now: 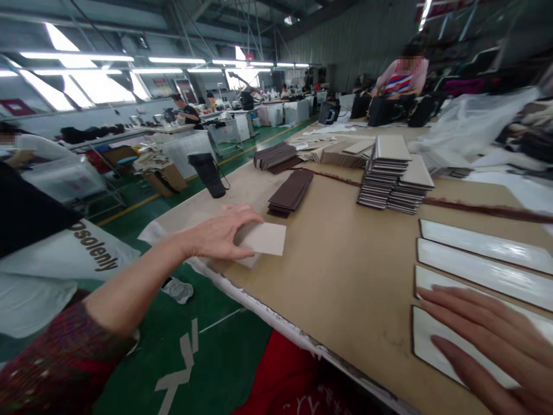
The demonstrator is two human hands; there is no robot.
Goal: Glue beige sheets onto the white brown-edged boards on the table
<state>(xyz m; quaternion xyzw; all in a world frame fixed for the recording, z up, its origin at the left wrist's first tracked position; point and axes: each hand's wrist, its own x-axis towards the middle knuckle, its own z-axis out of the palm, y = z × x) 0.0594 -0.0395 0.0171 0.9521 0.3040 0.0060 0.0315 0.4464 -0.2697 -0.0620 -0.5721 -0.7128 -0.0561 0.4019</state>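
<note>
Half curled, the left hand held a pale card by its left end, the card's long axis pointing rightward across the worktable. Dark brown strips lay stacked just beyond. Farther right, four white panels ran lengthwise left to right; the right hand, well apart from the card, stretched straight-fingered over the nearest two, grasping nothing visible.

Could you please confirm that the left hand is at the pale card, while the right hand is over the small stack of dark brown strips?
Not quite: the head view shows the right hand over the white, dark-edged panels. The left hand is indeed at the pale card.
</note>
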